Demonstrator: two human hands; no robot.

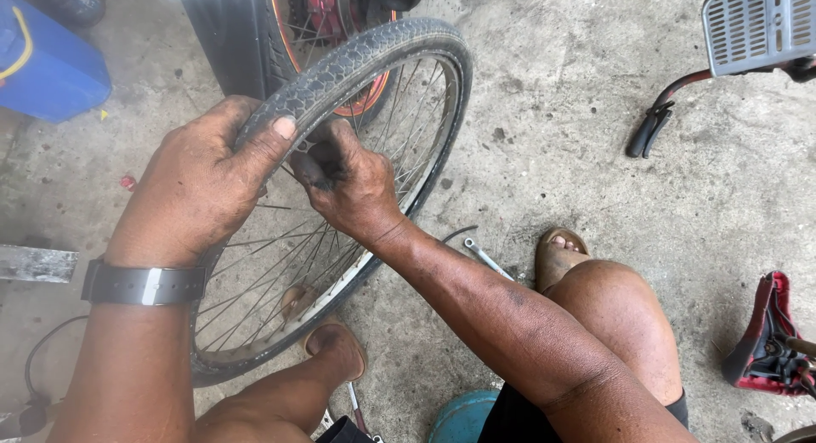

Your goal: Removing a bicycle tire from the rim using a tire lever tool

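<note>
Wrench (486,258), blue container (47,65), red seat (765,337)

I am seeing no labels, signs or screens around the bicycle wheel (340,196); the nearest to a package is a blue plastic container (47,65) with a yellow line, sitting well off to the wheel's upper left.

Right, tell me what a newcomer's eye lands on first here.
First, the spoked bicycle wheel standing at centre on the concrete floor. The left hand grips its tyre at the top, while the right hand works at the rim beside it. A wrench lies near the sandalled foot.
</note>
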